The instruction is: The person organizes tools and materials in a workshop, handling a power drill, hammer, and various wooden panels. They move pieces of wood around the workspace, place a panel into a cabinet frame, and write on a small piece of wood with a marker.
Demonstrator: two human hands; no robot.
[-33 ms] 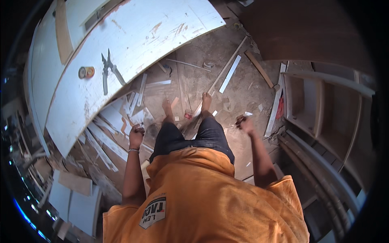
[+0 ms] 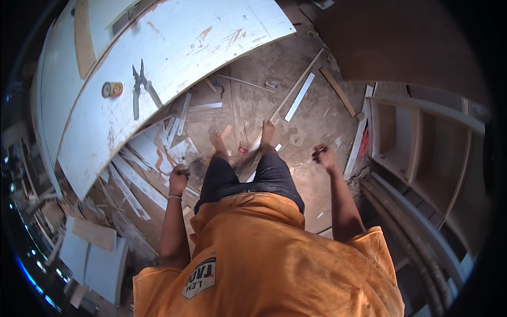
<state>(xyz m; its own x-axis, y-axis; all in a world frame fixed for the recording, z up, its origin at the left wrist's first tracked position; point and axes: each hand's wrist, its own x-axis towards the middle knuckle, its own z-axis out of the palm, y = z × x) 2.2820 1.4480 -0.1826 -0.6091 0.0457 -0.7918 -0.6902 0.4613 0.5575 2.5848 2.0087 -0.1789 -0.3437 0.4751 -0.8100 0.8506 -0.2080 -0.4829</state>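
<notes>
My left hand (image 2: 179, 179) is held above the floor, left of my legs, with its fingers loosely bent. On the other side, my right hand (image 2: 323, 157) is raised over the floor, its half-bent fingers a little apart. I see nothing held in either hand. Nearest the left hand are white and brown offcut strips (image 2: 138, 181) on the floor. Beyond them, on a scuffed white panel (image 2: 182, 58), lie grey-handled snips (image 2: 138, 91) with their blades apart. A small orange and gold can-like cylinder (image 2: 112, 90) lies beside them; what it is I cannot make out.
A pale wooden frame with compartments (image 2: 417, 140) stands at the right, long poles (image 2: 404, 227) beside it. Thin strips, including a white strip (image 2: 299, 97) and a brown strip (image 2: 338, 91), litter the floor (image 2: 248, 79) ahead. White boards (image 2: 103, 264) lean at the lower left.
My right hand is slightly higher and further right in the picture. The left hand has barely moved. The surroundings have shifted a little with the view.
</notes>
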